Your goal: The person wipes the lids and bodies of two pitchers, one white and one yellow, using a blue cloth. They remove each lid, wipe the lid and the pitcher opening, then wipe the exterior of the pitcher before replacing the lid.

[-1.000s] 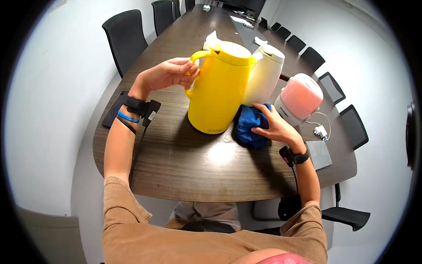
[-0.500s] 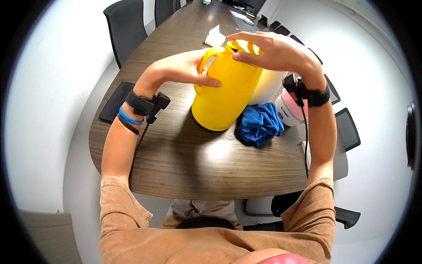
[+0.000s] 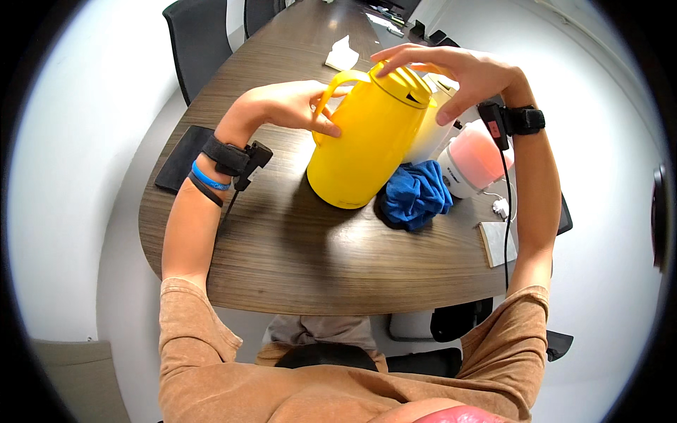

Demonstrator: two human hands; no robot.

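A yellow jug (image 3: 370, 144), shaped like a vacuum flask, stands slightly tilted-looking on the wooden table. My left hand (image 3: 300, 109) is closed around its handle (image 3: 337, 86), the thumb lying on the jug's body. Over the yellow lid (image 3: 403, 86) reaches my right hand (image 3: 469, 74), its fingers spread: fingertips rest at the lid's far left edge, and the thumb is off to the right, apart from the jug. A dark slot shows at the lid's right side. Beside the jug's base lies a crumpled blue cloth (image 3: 417, 196).
Behind the jug, a whitish container (image 3: 429, 137) is partly hidden. To the right stand a pink-and-white appliance (image 3: 469, 162), a white plug (image 3: 501, 206) and a pale block (image 3: 499, 243). A tissue pack (image 3: 341, 55) lies farther back, a black flat item (image 3: 185, 158) at left.
The lid has turned, its dark slot moving from the left side to the right. My right hand has shifted right and opened wider, its thumb coming off the lid. My left hand stays at the handle.
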